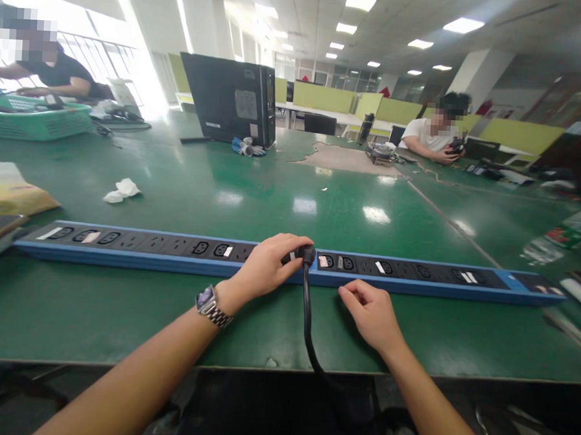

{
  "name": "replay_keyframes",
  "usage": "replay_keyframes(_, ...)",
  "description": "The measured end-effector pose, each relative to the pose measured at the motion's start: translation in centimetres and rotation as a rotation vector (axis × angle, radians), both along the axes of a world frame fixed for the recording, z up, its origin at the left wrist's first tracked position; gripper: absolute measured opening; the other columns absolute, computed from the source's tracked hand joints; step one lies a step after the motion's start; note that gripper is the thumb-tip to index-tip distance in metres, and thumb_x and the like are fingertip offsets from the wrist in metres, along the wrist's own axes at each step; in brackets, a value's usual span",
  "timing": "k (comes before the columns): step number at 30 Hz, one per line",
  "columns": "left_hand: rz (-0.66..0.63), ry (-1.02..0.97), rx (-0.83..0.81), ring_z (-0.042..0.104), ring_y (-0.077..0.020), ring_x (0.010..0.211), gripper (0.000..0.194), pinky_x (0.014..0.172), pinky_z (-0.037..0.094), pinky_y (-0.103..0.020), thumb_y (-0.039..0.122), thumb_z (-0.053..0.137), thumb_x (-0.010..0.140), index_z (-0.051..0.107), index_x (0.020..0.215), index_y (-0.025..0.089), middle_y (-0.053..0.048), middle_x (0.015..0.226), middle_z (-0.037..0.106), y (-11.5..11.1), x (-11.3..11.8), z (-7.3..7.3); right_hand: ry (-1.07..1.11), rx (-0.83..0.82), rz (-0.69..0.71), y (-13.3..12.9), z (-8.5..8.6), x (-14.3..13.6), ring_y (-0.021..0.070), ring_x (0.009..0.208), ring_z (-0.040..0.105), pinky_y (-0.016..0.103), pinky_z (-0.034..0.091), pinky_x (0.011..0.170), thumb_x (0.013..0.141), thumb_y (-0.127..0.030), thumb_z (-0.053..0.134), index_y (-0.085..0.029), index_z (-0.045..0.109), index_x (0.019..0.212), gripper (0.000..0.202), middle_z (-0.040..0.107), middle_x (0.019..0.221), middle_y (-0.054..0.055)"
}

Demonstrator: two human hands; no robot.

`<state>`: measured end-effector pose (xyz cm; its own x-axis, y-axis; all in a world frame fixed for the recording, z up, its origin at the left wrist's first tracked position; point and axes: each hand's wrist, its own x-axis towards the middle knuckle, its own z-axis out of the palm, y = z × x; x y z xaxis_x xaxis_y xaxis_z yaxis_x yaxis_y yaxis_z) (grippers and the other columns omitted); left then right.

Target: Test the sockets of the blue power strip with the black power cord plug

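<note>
A long blue power strip (pixel 404 285) with a black face and several sockets lies across the table in front of me. My left hand (pixel 273 262), a watch on its wrist, is closed with thumb and fingers around a black power plug (pixel 309 253) at the strip's middle. The fingers hide part of the plug, and I cannot tell how deep it sits in a socket. Its black cord (pixel 308 309) drops over the table's front edge. Just in front of the strip, my right hand (pixel 370 312) rests with its fingers curled in, nothing visible in them.
A black computer tower (pixel 228 100) stands at the back, gloves (pixel 248 147) beside it. At left are a green basket (pixel 37 123), crumpled tissue (pixel 122 190) and a yellowish packet (pixel 12 190). A plastic bottle (pixel 567 235) lies at right. Two people sit across the green table (pixel 177 328).
</note>
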<state>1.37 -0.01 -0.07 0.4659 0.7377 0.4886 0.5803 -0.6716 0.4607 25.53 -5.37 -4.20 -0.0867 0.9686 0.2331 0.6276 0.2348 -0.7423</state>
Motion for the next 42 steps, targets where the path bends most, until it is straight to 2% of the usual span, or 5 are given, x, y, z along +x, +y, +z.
replay_keyframes(13, 0.127, -0.031, 0.034, 0.060, -0.0227, 0.100, 0.032, 0.092, 0.048, -0.038, 0.017, 0.053, 0.087, 0.060, 0.119, 0.019, -0.007, 0.106, 0.068, -0.14, 0.35, -0.38, 0.061, -0.024, -0.008, 0.09, -0.22, 0.15, 0.0104, 0.053, 0.041, 0.024, 0.032, 0.055, 0.088, -0.043, 0.053, -0.017, 0.061, 0.070, 0.033, 0.049, 0.056, -0.003)
replay_keyframes(20, 0.090, -0.039, 0.036, 0.059, -0.0224, 0.099, 0.032, 0.090, 0.048, -0.037, 0.014, 0.055, 0.086, 0.061, 0.117, 0.018, -0.007, 0.104, 0.067, -0.51, 0.40, -0.19, 0.092, -0.041, -0.019, 0.15, -0.42, 0.11, 0.0096, 0.053, 0.039, 0.025, 0.030, 0.055, 0.087, -0.044, 0.054, -0.017, 0.060, 0.068, 0.034, 0.045, 0.055, -0.004)
replay_keyframes(26, 0.135, -0.050, -0.006, 0.061, -0.0215, 0.092, 0.030, 0.086, 0.049, -0.037, 0.015, 0.058, 0.084, 0.064, 0.113, 0.017, -0.006, 0.097, 0.068, -0.01, 0.46, 0.13, 0.085, -0.041, -0.024, -0.01, -0.37, 0.21, 0.0098, 0.053, 0.039, 0.025, 0.030, 0.055, 0.087, -0.044, 0.054, -0.017, 0.061, 0.069, 0.033, 0.045, 0.056, -0.004)
replay_keyframes(33, 0.109, -0.110, -0.059, 0.064, -0.0197, 0.093, 0.031, 0.087, 0.049, -0.034, 0.014, 0.055, 0.085, 0.063, 0.114, 0.018, -0.006, 0.102, 0.071, 0.03, 0.05, 0.00, 0.088, -0.038, -0.022, 0.07, -0.40, 0.20, 0.0099, 0.053, 0.039, 0.025, 0.030, 0.055, 0.087, -0.044, 0.053, -0.017, 0.060, 0.069, 0.034, 0.045, 0.056, -0.004)
replay_keyframes(42, 0.117, -0.028, -0.022, 0.062, -0.0208, 0.097, 0.032, 0.089, 0.049, -0.035, 0.014, 0.055, 0.088, 0.062, 0.119, 0.019, -0.007, 0.108, 0.071, -0.23, 0.45, -0.27, 0.088, -0.031, -0.020, -0.07, -0.40, 0.22, 0.0100, 0.055, 0.040, 0.025, 0.030, 0.056, 0.088, -0.045, 0.054, -0.017, 0.061, 0.069, 0.034, 0.046, 0.057, -0.004)
